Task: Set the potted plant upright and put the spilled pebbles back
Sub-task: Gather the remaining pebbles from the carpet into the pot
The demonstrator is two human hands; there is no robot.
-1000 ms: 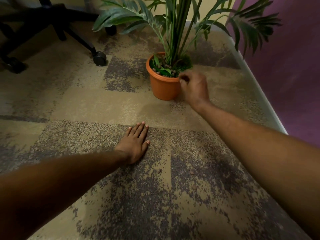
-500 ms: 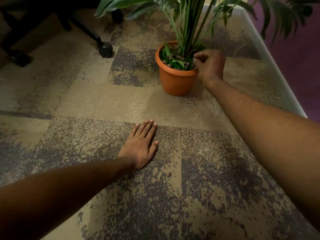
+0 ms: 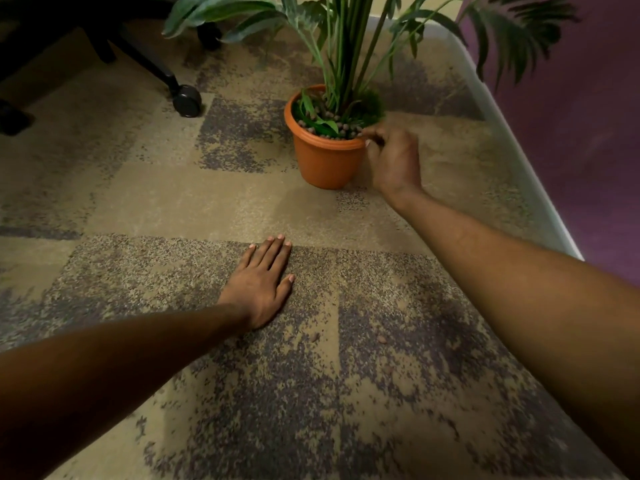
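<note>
potted plant [image 3: 325, 161]: upright, upper centre of frame | pebbles [image 3: 343, 128]: in pot | left hand [image 3: 259, 282]: flat on carpet [image 3: 173, 202], fingers straight | right hand [image 3: 393, 161]: curled at pot rim, contents indeterminable

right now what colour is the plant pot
The pot is terracotta orange, clearest in the head view.

free: open carpet [image 3: 207, 195] left of pot [image 3: 325, 164] | blocked: fronds [image 3: 349, 46] overhang rim | skirting [image 3: 512, 147] hems right | chair castor [image 3: 187, 100] far left
</note>
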